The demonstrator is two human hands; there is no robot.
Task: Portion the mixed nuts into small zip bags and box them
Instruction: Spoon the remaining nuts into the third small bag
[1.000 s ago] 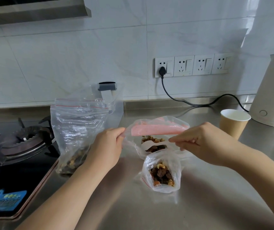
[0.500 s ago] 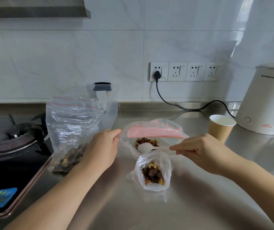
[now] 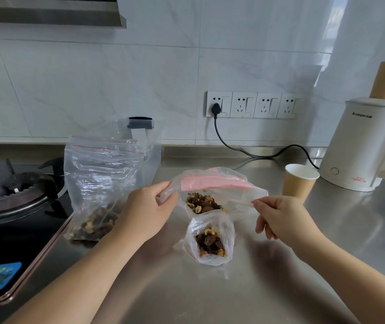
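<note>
L hand [image 3: 150,212] pinches crinkly clear bag [image 3: 212,185] rim; R hand [image 3: 282,218] pinches thin white spoon handle [image 3: 240,202] — lumpy nuts [image 3: 202,203] inside.

The spoon [image 3: 239,202] shows only its handle — the bowl is lost behind clouded plastic. At nine o'clock the stove [image 3: 11,206] runs off the frame; at three o'clock the kettle [image 3: 362,146] loses its handle — its small print unreadable.

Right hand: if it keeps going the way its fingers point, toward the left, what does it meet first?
The right hand pinches a white spoon handle pointing left into the pink-strip bag. Straight on, it would meet that bag's open mouth and nuts first, though depth is uncertain.
</note>
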